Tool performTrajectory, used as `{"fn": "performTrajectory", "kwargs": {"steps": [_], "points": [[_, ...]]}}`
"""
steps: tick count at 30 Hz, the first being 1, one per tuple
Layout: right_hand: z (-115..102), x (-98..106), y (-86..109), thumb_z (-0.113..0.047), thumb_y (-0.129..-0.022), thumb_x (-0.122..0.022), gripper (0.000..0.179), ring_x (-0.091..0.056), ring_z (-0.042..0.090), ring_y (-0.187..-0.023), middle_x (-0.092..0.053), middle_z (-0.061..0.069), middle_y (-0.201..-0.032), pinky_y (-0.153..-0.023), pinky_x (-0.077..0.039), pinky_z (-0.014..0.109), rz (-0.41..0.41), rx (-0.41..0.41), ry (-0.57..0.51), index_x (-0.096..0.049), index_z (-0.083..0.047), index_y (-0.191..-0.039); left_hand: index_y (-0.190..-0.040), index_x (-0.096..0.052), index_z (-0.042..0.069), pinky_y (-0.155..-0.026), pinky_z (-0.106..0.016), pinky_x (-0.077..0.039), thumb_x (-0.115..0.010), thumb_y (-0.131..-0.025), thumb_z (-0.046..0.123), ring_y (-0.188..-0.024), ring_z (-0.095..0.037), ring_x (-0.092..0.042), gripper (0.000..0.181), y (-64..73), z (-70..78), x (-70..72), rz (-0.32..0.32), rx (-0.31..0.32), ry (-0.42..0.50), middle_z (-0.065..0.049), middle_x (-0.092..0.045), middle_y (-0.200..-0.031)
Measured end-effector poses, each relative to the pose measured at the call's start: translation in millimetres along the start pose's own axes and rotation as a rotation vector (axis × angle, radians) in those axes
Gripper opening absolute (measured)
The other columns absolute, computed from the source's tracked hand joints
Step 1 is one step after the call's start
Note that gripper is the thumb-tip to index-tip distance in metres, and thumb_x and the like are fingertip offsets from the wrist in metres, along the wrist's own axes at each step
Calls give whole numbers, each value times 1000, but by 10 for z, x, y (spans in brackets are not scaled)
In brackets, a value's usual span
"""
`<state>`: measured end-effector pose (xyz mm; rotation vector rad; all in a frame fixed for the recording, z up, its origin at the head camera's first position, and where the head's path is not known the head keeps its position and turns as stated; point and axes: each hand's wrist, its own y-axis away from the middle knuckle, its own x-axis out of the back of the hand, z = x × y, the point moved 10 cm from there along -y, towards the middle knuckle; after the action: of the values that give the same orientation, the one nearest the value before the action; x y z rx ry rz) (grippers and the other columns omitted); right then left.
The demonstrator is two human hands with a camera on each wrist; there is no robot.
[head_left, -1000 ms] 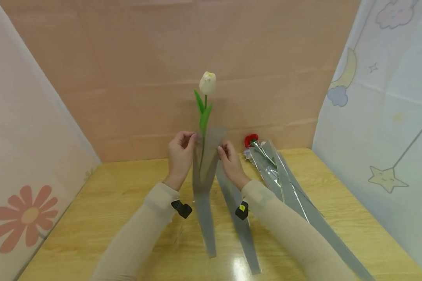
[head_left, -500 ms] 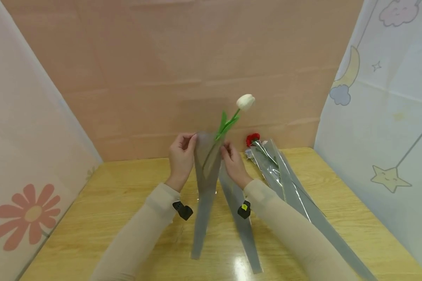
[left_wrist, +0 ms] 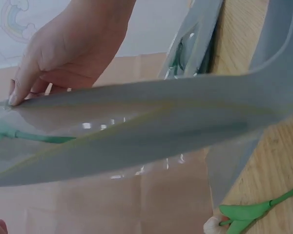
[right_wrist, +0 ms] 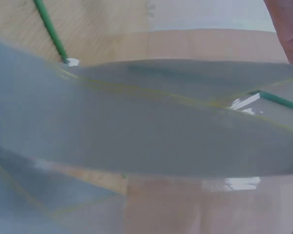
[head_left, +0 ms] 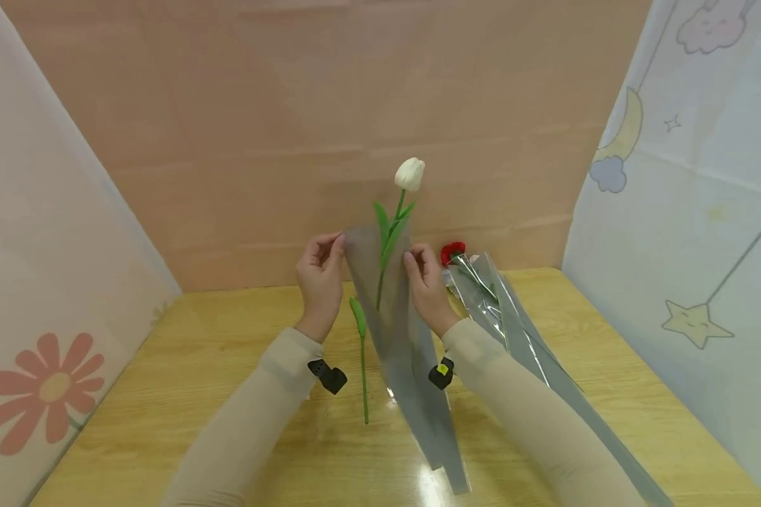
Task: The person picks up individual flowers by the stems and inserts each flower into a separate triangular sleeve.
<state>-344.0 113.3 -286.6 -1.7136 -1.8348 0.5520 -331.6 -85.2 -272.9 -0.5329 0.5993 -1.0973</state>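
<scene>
A white tulip (head_left: 410, 174) with green leaves stands, tilted slightly right, in a translucent grey flower sleeve (head_left: 387, 331). Its bloom and upper leaves rise above the sleeve's mouth. My left hand (head_left: 320, 282) pinches the sleeve's upper left corner between thumb and fingers. On the opposite edge, my right hand (head_left: 429, 289) pinches the film; the left wrist view shows this right hand (left_wrist: 80, 44) from across the sleeve. The sleeve's narrow end slants down to the right. Left of it, another tulip (head_left: 363, 373) lies on the table, its whitish bud (left_wrist: 212, 225) visible in the left wrist view.
A second grey sleeve (head_left: 454, 465) lies on the wooden table (head_left: 228, 366), partly under the held one. To the right rest several wrapped flowers (head_left: 501, 310), one with a red bloom (head_left: 453, 253). Fabric panels enclose the back and sides.
The sleeve's narrow end swung left, then right across the second sleeve, uncovering the tulip on the table. The held tulip leaned right, then came back more upright. Both hands kept their pinch.
</scene>
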Motion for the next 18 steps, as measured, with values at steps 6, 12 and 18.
{"fn": "performTrajectory", "kwargs": {"steps": [6, 12, 18], "points": [[-223, 16, 18, 5, -99, -45, 9, -42, 8, -82, -46, 14, -87, -75, -37, 18, 55, 138, 47, -46, 14, -100, -99, -66, -6, -79, -19, -53, -64, -93, 13, -86, -6, -63, 20, -8, 51, -85, -64, -20, 8, -12, -67, -95], [-305, 6, 49, 3, -99, -46, 12, -42, 8, -78, -47, 19, -83, -72, -36, 18, 34, 196, 115, -47, 15, -97, -99, -66, -6, -80, -19, -53, -64, -93, 11, -85, -4, -63, 19, 17, -1, -70, -46, -3, 7, -18, -67, -96], [-347, 23, 60, 6, -97, -49, 7, -48, 23, -82, -49, 20, -86, -80, -39, 17, 33, 257, 144, -49, 13, -95, -97, -66, -5, -80, -20, -53, -64, -93, 15, -87, -6, -64, 20, 10, -1, -99, -51, -22, 6, -12, -68, -94]]}}
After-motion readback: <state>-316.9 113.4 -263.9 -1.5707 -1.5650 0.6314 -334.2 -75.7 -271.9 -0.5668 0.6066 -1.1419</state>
